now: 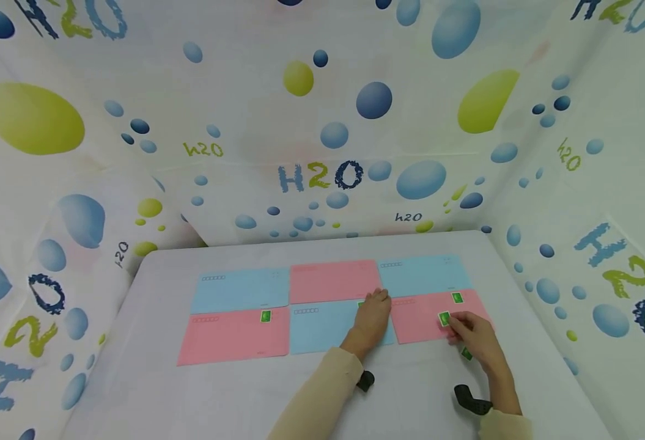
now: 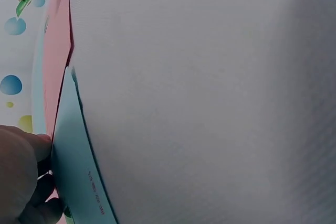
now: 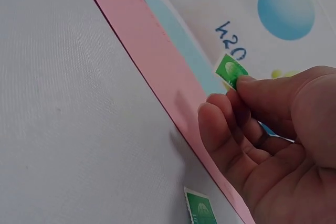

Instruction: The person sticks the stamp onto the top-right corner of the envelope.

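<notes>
My right hand [image 1: 479,339] pinches a small green postage stamp [image 1: 444,318] between thumb and fingertips, above the right-hand pink envelope [image 1: 418,324]. The right wrist view shows this held stamp [image 3: 229,71] raised off the paper. Another stamp [image 1: 457,297] lies at that envelope's upper right corner. Below the right hand, a loose stamp [image 1: 467,353] rests on the table. My left hand [image 1: 370,321] rests on the right part of the middle blue envelope [image 1: 322,333], fingers reaching its upper edge. That hand partly covers a stamp [image 1: 361,303] there.
At the left lies a pink envelope [image 1: 228,342] with a stamp [image 1: 266,316]. Behind are a blue envelope [image 1: 239,290], a pink one [image 1: 333,281] and another blue one [image 1: 427,275]. The white table [image 1: 217,397] meets a patterned cloth [image 1: 256,122] at its back and sides.
</notes>
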The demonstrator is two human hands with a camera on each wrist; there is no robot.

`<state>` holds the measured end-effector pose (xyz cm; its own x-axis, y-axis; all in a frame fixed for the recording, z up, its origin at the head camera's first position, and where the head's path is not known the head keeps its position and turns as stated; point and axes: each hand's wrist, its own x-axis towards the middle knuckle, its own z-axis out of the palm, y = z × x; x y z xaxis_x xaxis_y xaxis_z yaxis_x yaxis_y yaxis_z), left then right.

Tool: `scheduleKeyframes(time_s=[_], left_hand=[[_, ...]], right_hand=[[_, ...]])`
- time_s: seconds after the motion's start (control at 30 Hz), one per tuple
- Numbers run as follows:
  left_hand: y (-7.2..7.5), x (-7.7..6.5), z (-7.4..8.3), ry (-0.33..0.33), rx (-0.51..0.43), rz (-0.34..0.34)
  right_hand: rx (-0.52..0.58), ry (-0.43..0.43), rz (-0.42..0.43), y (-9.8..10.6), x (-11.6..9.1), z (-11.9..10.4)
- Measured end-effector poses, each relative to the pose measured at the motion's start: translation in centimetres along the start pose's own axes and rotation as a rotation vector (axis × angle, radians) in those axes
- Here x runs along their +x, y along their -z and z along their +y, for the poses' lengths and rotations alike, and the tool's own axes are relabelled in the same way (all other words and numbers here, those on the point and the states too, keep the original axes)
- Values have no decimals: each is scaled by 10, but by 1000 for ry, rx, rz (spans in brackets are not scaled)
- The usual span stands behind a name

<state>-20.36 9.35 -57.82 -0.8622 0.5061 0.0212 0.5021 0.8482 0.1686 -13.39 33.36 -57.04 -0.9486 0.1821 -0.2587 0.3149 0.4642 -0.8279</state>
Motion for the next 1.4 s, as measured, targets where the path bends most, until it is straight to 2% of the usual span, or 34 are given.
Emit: scheduleKeyframes(time_s=[0.17, 0.53, 0.87, 1.4], left_hand=[[0, -1, 3, 25, 26, -19], [-5, 1, 5, 58, 60, -11], [-5, -1, 9, 81, 61, 1], [-4, 0, 9, 94, 39, -15]], right_hand=[[-39, -13, 43, -3, 0, -3], [-75, 15, 110, 3, 1, -7], [0, -2, 188, 6, 1, -18], [85, 22, 242, -1, 8, -18]])
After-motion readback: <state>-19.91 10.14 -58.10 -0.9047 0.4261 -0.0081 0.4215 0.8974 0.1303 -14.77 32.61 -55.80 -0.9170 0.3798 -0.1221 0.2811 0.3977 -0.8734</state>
